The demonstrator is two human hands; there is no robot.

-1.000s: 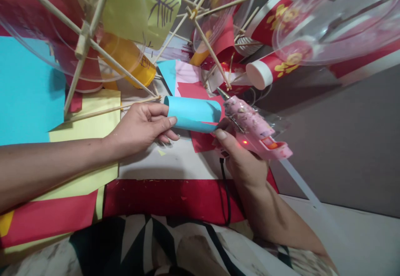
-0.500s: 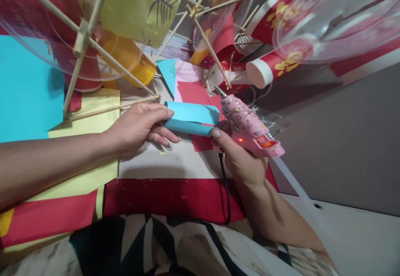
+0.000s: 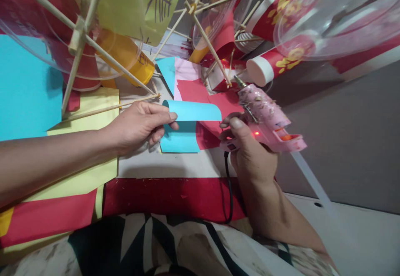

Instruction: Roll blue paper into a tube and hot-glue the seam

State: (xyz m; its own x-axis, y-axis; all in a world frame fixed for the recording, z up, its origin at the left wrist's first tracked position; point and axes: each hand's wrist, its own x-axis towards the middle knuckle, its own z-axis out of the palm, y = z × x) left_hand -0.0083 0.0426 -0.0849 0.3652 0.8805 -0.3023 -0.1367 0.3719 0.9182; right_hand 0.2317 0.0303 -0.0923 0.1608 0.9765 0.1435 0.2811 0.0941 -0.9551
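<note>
A light-blue sheet of paper point(image 3: 195, 110), curled over along its upper edge, is pinched at its left end by my left hand point(image 3: 145, 123). Its lower flap lies spread below the curl. To the right, my right hand point(image 3: 251, 153) has its fingers around the handle of a pink glue gun point(image 3: 265, 115), apart from the paper. The gun's nozzle points up and left, its small red light glows, and a translucent glue stick point(image 3: 315, 184) sticks out of its back. Red paper pieces point(image 3: 209, 136) lie beneath the blue paper.
Wooden sticks point(image 3: 125, 70) joined into a frame stand over the table with clear plastic lids. Red and white paper cups point(image 3: 264, 71) are at the back right. Yellow sheets point(image 3: 103, 142) and a larger blue sheet point(image 3: 28, 84) lie left. A black cable point(image 3: 230, 188) hangs from the gun.
My right hand has let go of the blue paper's right edge and moved right with the glue gun. The paper's roll has opened and its lower flap has dropped.
</note>
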